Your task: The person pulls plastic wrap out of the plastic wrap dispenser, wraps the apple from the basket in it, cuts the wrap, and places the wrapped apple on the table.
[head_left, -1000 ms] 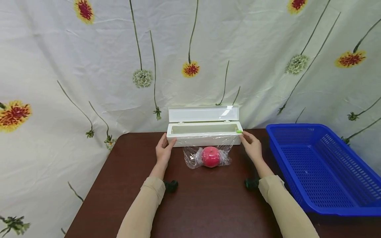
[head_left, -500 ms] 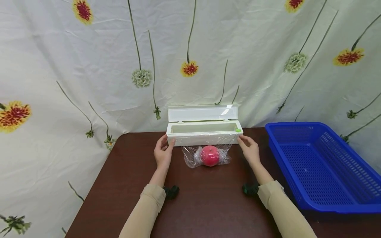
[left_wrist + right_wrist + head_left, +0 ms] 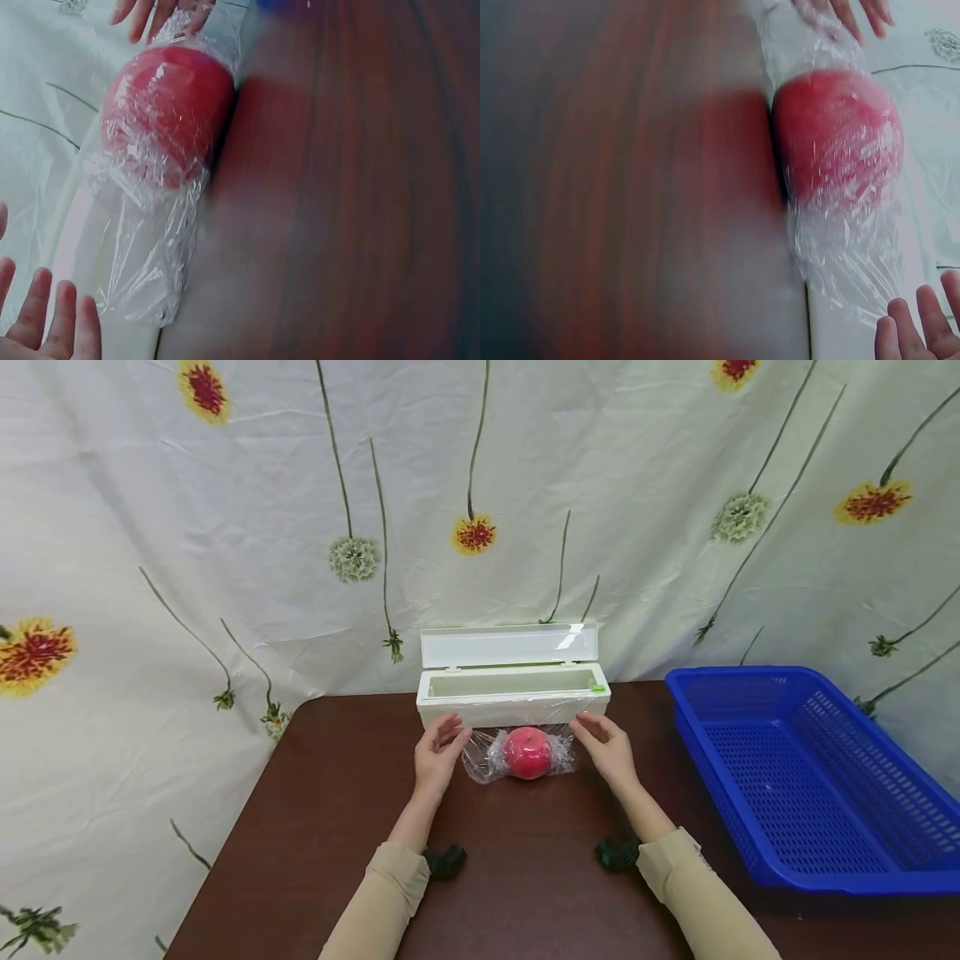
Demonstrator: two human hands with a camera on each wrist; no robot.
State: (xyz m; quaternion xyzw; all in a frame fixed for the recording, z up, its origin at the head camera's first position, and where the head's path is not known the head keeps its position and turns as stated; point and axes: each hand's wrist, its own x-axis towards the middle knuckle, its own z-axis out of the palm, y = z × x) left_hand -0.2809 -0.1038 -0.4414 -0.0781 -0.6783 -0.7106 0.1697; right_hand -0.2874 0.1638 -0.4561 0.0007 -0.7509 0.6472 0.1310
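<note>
A red apple [image 3: 528, 752] lies on the brown table, wrapped in clear cling film [image 3: 486, 757] that bunches at both its sides. The film stretches up to the front of a white cling film box [image 3: 514, 708], whose lid [image 3: 510, 646] stands raised behind it. My left hand [image 3: 438, 762] hovers by the film's left end, fingers loosely bent and holding nothing. On the other side, my right hand [image 3: 609, 755] is near the film's right end, its fingers also apart. Spread fingers [image 3: 64, 322] show beside the film in the left wrist view; contact is unclear.
A blue plastic basket [image 3: 817, 777] stands on the table at the right. A small green slider [image 3: 597, 688] sits at the box's right front edge. Behind the table hangs a white flowered cloth [image 3: 285, 527]. Dark wrist devices [image 3: 446, 862] are on both wrists.
Both hands have left the ends of the white box and moved inward and nearer, toward the film beside the apple. The box and the apple have stayed in place.
</note>
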